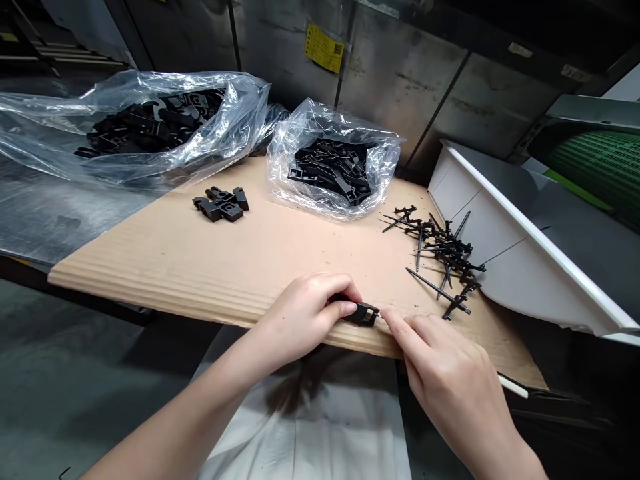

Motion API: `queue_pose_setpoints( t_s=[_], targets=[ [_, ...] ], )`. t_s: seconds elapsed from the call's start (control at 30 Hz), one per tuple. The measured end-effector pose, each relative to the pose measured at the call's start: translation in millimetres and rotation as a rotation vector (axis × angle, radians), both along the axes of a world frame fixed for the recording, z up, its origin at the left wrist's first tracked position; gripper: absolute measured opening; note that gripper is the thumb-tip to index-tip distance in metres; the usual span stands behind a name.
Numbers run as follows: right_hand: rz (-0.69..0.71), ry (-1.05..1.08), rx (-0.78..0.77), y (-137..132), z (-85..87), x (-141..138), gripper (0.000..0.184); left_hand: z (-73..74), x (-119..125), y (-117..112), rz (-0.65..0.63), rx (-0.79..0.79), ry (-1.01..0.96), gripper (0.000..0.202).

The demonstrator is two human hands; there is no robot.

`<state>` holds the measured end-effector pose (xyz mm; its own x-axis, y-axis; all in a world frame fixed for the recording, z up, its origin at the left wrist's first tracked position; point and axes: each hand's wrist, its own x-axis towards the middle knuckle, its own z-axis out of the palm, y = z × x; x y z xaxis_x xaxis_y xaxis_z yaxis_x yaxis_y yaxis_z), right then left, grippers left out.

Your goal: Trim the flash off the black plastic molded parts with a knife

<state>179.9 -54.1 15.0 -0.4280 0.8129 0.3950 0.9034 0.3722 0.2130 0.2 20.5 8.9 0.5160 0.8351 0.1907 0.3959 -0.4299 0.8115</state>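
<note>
At the front edge of the cardboard, my left hand (310, 313) pinches a small black plastic part (364, 313) between thumb and fingers. My right hand (445, 367) is closed around a slim tool whose thin tip meets the right end of that part. Most of the tool is hidden by the hand; a white rod end (514, 387) sticks out behind the palm, roughly in line with the tip. Right of the hands lies a loose pile of black plastic pieces with thin stems (445, 253). Several black clip-like blocks (223, 203) sit together at the left.
A clear plastic bag (385, 157) of long black parts stands at the back middle. Another large clear bag (240, 100) with black parts lies at the back left. A white bin (500, 193) borders the right side. Cardboard (310, 247) covers the work surface.
</note>
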Motion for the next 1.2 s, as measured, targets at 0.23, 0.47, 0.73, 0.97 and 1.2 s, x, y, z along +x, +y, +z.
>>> queue_pose_setpoints(
  t_s=[0.23, 0.47, 0.73, 0.97, 1.2],
  targets=[
    [-0.06, -0.146, 0.032, -1, 15.0, -5, 0.037, -0.8, 1, 0, 0.008, 0.045, -0.005, 0.012],
    [0.03, -0.101, -0.002, -6, 9.5, 4, 0.033, -1.6, 0, 1, 0.006, 0.041, 0.004, 0.013],
    [-0.003, -0.087, 0.046, -4, 5.3, -9, 0.035, 0.1, 4, 1, 0.011, 0.041, 0.005, 0.016],
    [-0.102, -0.065, -0.086, -1, 25.1, -11, 0.029, -0.5, 1, 0, 0.031, 0.04, -0.026, 0.014],
    [0.008, 0.799, -0.235, -9, 5.5, 2, 0.015, 2.3, 0, -7, -0.147, -0.278, -0.386, 0.012]
  ],
)
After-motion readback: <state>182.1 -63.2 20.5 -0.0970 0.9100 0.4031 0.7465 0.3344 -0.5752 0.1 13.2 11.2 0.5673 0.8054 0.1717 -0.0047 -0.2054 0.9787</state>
